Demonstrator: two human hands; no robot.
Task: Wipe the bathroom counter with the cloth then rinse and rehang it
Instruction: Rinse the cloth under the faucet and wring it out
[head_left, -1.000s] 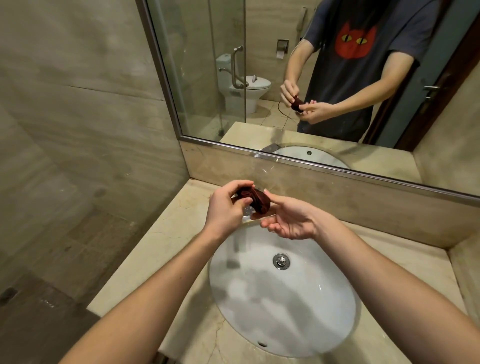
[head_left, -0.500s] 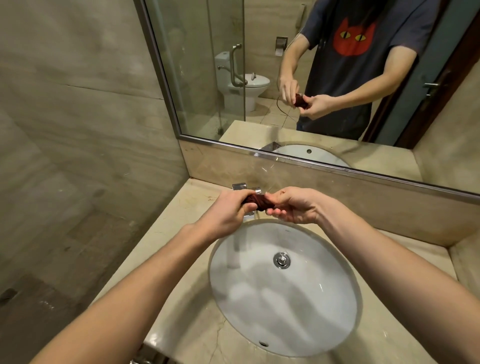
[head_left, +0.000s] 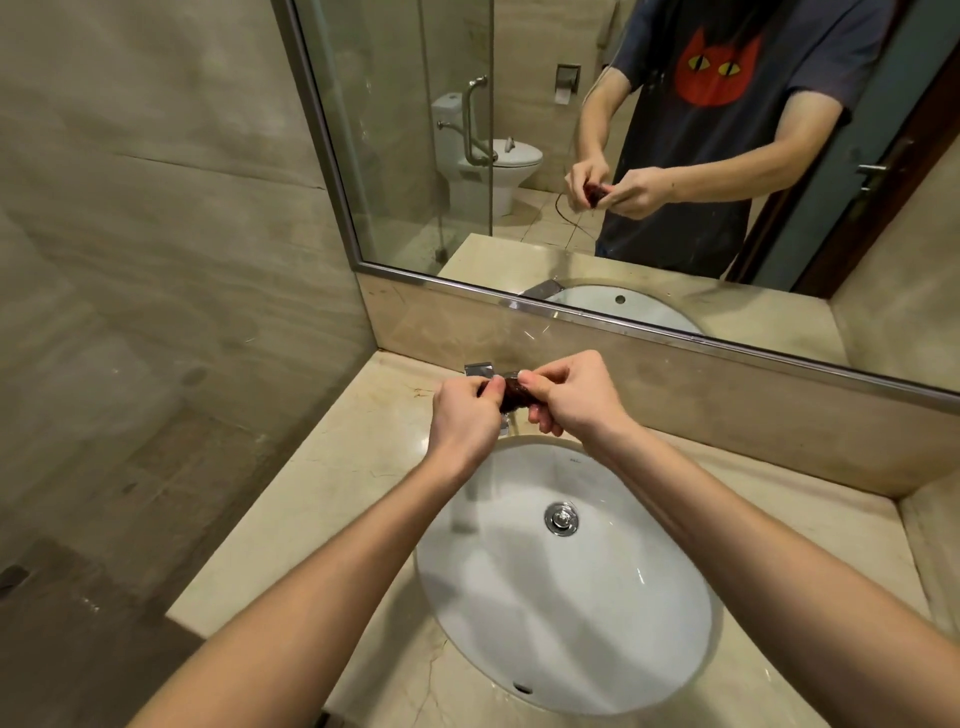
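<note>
Left hand (head_left: 465, 415) curled, pinching dark red cloth (head_left: 511, 397) | bunched between both fists, over sink (head_left: 519, 597) rim at 12 o'clock, by faucet (head_left: 480, 370) | right hand (head_left: 571, 397) curled, gripping other end | tiny rim lettering, 1 o'clock: unreadable

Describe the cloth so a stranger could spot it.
Find the white oval sink set in the beige counter. Above its back rim the left hand and right hand meet. The cloth is the small dark red wad pinched between them, unlike the shiny chrome tap behind.
</note>
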